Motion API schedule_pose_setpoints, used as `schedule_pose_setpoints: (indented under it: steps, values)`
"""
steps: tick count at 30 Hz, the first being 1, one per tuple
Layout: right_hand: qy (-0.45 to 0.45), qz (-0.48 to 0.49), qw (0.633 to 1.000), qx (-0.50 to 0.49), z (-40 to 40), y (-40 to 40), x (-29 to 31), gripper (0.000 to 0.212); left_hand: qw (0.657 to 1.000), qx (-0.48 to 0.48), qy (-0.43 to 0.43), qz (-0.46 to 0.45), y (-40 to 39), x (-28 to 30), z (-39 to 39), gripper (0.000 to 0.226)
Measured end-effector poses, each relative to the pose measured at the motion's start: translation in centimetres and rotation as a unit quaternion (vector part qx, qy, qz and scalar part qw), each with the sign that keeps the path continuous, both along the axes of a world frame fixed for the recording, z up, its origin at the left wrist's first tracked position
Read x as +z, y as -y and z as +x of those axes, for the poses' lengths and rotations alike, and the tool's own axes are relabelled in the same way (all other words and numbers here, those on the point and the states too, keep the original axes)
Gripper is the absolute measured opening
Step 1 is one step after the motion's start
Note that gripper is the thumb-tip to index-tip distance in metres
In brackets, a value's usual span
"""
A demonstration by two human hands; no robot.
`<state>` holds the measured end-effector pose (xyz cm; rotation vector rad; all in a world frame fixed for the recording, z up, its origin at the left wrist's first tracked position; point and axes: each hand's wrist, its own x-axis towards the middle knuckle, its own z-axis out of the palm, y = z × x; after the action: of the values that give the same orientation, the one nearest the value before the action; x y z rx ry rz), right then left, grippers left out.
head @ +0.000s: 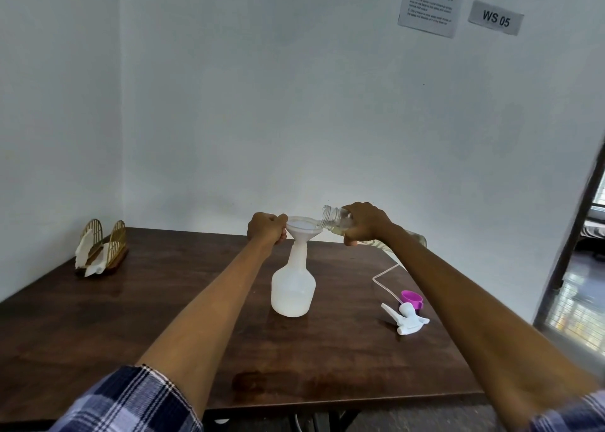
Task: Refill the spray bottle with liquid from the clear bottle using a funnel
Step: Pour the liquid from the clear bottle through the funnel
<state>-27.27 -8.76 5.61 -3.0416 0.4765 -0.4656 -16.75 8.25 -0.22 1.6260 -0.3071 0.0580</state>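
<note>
Dark wooden table (163, 300) carries translucent white plastic spray bottle (293, 287), white funnel (302, 230) in neck. L hand (266, 232) pinches funnel rim; R hand (366, 223) grips tilted clear bottle (335, 220), mouth just above funnel.

Soft daylight, wide-angle warp, blurred edges

milky white spray bottle (293, 287) and funnel (302, 228), clear bottle (337, 222) with yellowish liquid, white trigger head (406, 317), purple cap (412, 298), dark brown wooden table (157, 307), gold napkin holder (104, 245), blue-and-white plaid sleeves (131, 402)
</note>
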Motion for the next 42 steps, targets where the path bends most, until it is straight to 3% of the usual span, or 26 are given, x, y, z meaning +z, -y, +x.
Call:
schedule_pose_setpoints:
  steps: [42]
  values:
    - [-0.004,-0.003,1.000,-0.001,0.31,0.27,0.06,0.045,1.000,0.003,-0.001,0.007,0.00,0.09,-0.25,0.034]
